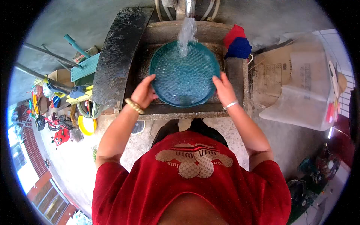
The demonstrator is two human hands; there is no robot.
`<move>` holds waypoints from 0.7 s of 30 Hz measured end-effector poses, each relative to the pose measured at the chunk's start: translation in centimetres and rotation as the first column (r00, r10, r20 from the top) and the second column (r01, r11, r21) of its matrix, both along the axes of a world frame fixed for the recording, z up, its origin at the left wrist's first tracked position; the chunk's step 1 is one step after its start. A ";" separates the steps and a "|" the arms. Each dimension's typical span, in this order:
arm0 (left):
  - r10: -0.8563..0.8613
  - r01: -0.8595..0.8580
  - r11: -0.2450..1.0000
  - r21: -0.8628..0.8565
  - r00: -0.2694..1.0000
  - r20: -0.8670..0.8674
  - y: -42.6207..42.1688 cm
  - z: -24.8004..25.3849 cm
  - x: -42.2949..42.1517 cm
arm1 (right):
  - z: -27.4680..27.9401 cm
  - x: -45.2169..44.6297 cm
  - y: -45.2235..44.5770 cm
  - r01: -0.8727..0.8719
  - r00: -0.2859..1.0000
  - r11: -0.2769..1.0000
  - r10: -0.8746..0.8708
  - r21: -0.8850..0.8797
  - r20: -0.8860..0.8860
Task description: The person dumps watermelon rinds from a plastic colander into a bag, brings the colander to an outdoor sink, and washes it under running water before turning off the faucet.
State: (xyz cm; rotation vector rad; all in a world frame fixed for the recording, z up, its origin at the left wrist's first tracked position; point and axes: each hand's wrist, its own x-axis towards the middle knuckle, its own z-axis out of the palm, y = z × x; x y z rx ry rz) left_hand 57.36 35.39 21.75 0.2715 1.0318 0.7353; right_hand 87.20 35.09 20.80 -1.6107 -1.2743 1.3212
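A round teal basket (185,80) with a mesh-like bottom lies under the running tap (190,9), inside a stone sink (180,112). Water (186,33) pours onto its far part and spreads over the bottom. My left hand (143,92) grips the left rim, thumb on top, the other fingers partly hidden below. On the opposite side, my right hand (224,89) holds the right rim in the same way. Whether the basket touches the sink floor I cannot tell.
A dark slab (120,56) leans along the sink's left side. Red (234,34) and blue cloths (239,48) lie on the right back corner. Cardboard and plastic sheeting (300,82) stand to the right. A yellow basin (87,125) is on the floor at left.
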 end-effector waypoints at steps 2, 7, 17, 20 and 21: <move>0.062 -0.062 0.998 -0.001 0.997 0.036 0.3 -1.9 3.1 | -1.1 2.1 1.4 0.035 0.996 0.980 -0.051 0.197 0.076; 0.216 -0.209 0.967 0.145 0.976 -0.032 3.7 -3.4 5.5 | -1.4 2.0 7.7 0.143 0.989 0.963 -0.148 0.229 0.006; 0.163 -0.135 0.984 0.117 0.948 -0.274 -0.7 -0.5 -2.7 | -0.4 -3.6 1.2 0.011 0.979 0.906 -0.096 -0.422 -0.180; 0.184 -0.183 0.981 -0.065 0.983 0.014 -1.0 -1.9 1.7 | -0.1 1.9 1.0 -0.040 0.993 0.938 0.000 -0.346 -0.116; 0.188 -0.186 0.981 -0.064 0.981 0.039 -0.5 -1.7 3.3 | 0.7 3.2 1.6 -0.002 0.997 0.962 -0.021 -0.271 -0.080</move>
